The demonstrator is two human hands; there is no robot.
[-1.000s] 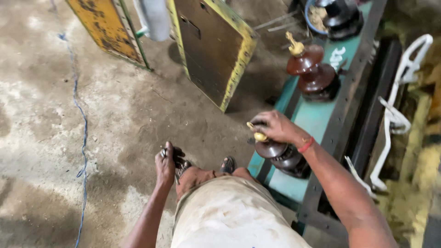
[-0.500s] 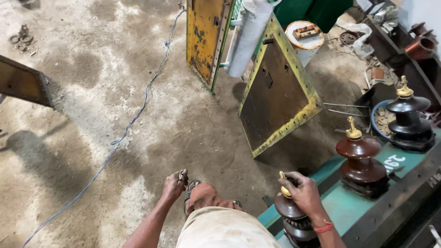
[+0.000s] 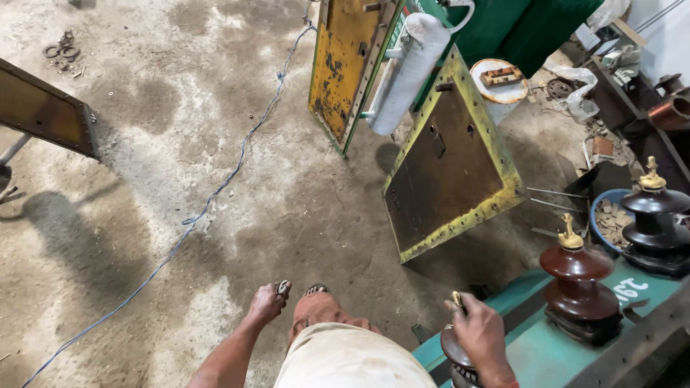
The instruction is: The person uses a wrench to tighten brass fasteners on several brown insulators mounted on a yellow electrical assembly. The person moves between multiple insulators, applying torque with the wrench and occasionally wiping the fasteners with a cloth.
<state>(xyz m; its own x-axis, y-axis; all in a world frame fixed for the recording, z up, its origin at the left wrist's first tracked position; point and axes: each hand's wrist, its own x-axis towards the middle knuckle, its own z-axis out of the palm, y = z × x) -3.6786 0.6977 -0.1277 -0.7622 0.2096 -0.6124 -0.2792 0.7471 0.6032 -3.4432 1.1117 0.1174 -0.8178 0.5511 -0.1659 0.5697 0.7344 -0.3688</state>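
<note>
Right hand [image 3: 480, 332] clamps the insulator [image 3: 460, 356] stud at five o'clock; left hand [image 3: 267, 302] pinches a nut [image 3: 283, 288], which could slip.

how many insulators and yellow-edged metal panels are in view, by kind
brown ribbed insulators: 3, one under the right hand, one dark at the far right
yellow-edged metal panels: 2, the other upright
total: 5
</note>
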